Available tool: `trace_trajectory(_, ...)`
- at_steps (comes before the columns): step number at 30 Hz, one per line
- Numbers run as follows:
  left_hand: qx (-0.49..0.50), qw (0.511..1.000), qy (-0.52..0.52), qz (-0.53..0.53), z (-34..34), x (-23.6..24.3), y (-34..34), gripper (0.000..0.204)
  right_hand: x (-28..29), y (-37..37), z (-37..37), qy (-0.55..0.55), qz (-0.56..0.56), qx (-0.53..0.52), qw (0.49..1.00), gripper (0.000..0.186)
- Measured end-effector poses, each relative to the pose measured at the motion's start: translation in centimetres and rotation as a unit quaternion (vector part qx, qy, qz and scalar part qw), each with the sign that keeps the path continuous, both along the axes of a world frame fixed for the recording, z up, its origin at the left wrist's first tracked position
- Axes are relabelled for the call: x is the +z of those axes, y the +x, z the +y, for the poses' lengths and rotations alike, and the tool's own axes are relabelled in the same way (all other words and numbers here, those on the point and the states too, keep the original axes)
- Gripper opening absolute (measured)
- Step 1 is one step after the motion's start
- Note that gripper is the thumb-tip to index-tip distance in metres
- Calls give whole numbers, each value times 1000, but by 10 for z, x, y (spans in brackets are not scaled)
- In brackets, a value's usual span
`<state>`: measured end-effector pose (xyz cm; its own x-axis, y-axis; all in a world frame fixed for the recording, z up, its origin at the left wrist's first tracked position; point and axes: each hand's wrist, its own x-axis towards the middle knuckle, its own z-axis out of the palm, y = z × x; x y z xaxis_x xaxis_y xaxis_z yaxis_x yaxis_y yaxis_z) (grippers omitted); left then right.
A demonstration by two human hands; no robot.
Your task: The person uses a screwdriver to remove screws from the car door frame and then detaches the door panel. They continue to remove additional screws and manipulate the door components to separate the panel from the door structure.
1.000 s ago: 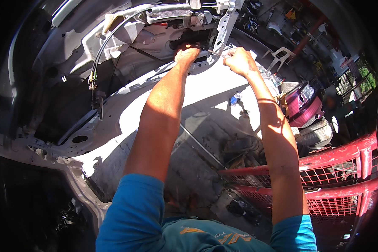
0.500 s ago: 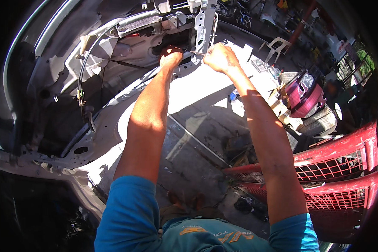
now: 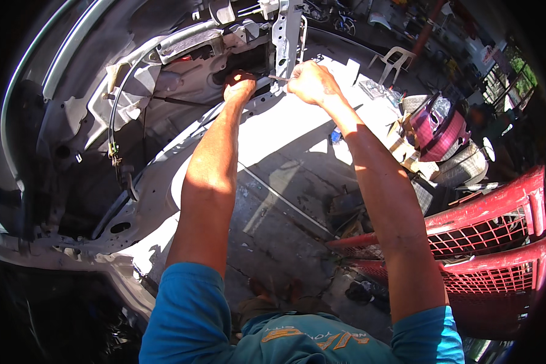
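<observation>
right grip (image 3: 312,82) around one rod (image 3: 276,77), two red panels (image 3: 497,206) rightward

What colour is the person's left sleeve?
The left sleeve is blue; it shows best in the head view.

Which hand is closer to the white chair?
Right. The right hand is left of the white chair in the picture; the left hand is farther left, past the upright metal bar.
</observation>
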<state>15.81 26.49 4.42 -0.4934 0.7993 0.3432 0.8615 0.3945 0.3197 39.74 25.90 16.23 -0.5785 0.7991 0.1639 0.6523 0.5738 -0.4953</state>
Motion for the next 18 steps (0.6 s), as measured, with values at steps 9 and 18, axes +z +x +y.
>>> trace_trajectory(9, 20, 999, -35, 8, 18, -14, 0, 24, 3, 3, 0, -20, -4, -5, 1000, 26)
trace_trajectory(18, 14, 997, -44, -69, 18, -14, -13, 34, 6, -5, 5, -30, -7, 10, 999, 18)
